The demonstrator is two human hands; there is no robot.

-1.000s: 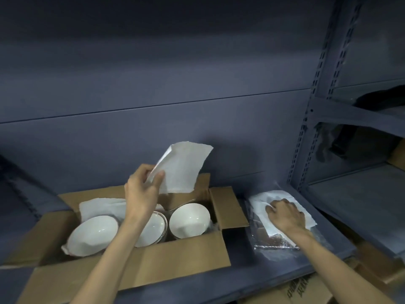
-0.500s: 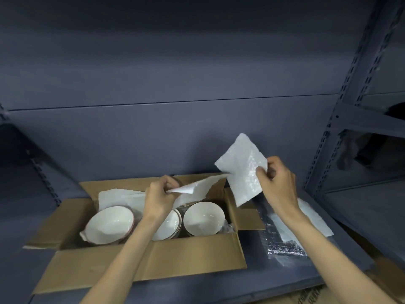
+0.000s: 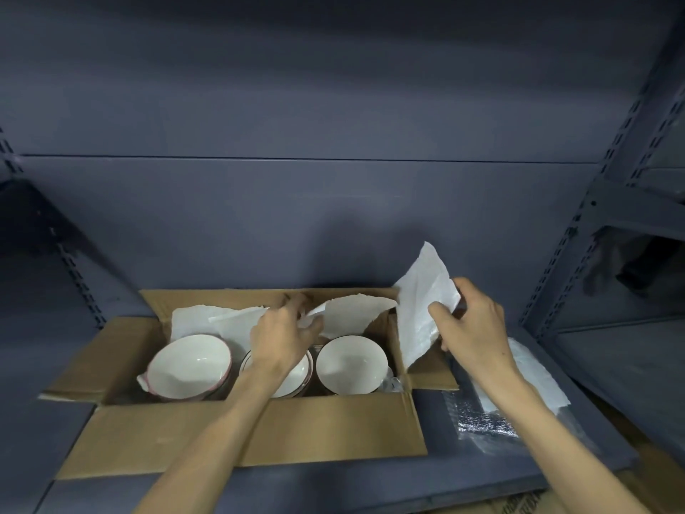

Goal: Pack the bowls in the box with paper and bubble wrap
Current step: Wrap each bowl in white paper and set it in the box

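An open cardboard box (image 3: 237, 428) sits on a dark grey shelf (image 3: 437, 484), flaps folded outward. Three white bowls stand side by side in it, mouths up: a left bowl (image 3: 189, 365) with a pinkish rim, a middle bowl (image 3: 293, 380) largely covered by the person's forearm, and a right bowl (image 3: 350, 363) with a dark rim. White paper (image 3: 207, 320) lines the box behind the left bowl. The left hand (image 3: 283, 337) is over the middle bowl, fingers pinched on one sheet of paper (image 3: 352, 315) that extends rightward above the right bowl. The right hand (image 3: 470, 324) is raised over the right flap of the box, fingers and thumb closed on a second sheet (image 3: 422, 306) that hangs down over that flap. To the right of the box, on the shelf, lies bubble wrap (image 3: 482, 417) with more white paper (image 3: 533, 376) on top of it, partly hidden by the right forearm. A cardboard carton (image 3: 519, 504) shows below the shelf edge.
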